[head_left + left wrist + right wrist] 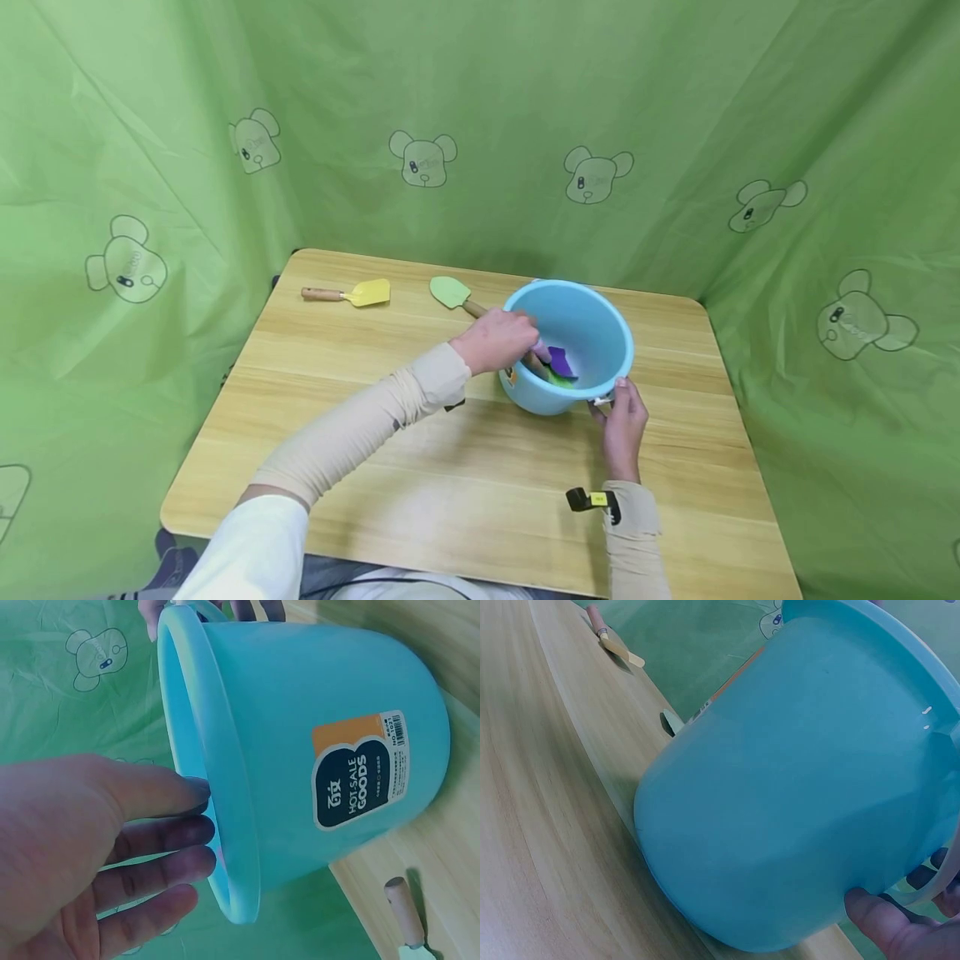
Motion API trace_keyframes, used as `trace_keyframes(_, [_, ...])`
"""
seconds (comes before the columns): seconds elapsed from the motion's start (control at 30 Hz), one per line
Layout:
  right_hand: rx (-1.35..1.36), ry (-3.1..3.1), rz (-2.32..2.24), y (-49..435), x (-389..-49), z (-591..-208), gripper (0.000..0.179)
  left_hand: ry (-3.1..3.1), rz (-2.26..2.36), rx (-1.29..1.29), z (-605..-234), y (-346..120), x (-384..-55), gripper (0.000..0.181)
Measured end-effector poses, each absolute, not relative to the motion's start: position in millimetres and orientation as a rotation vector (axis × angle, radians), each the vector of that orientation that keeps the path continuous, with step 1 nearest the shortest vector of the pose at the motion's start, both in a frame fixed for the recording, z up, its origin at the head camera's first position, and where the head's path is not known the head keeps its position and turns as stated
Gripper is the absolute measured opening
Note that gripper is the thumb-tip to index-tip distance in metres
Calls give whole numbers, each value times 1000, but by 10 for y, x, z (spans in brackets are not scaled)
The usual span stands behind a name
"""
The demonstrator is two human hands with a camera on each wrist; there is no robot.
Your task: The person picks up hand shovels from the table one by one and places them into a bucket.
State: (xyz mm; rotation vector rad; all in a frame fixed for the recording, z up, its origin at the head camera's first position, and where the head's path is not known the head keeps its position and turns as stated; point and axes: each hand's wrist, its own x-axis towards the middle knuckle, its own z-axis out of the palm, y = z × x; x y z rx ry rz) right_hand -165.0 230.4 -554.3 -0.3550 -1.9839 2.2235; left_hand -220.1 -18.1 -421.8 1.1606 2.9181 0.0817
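A light blue bucket stands on the table, its printed label facing the left wrist camera. My left hand is over the bucket's left rim, fingertips at its mouth; in the left wrist view the fingers look loosely bent, with no tool visible between them. Inside the bucket lie a purple piece and a green piece, with a wooden handle beside them, partly hidden by the hand. At the bucket's near right side, my right hand grips the rim by the handle joint, thumb against the outer wall.
A yellow toy shovel with a wooden handle lies at the table's back left. Just left of the bucket is a light green toy trowel, its handle pointing toward the bucket. A green curtain surrounds the wooden table.
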Motion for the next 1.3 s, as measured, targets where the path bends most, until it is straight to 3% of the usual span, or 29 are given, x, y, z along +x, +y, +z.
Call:
trace_keyframes(0.37, [-387, -1992, 2216, 2304, -1644, -5530, 55, 2969, 270, 1082, -4199, -601, -2246, 15])
trace_keyframes(0.67, [-378, -1978, 2241, 2300, -1651, -5536, 55, 3004, 406, 754, -4189, -1469, -2235, 32])
trace_keyframes(1.03, [-399, -2003, 2212, 2351, -1655, -5559, 54, 3078, 429, 280, -4588, -2696, -2290, 41])
trace_keyframes(1.3, [-386, -2004, 2213, 2334, -1645, -5544, 56, 3063, 326, 171, -4962, -3193, -2389, 36])
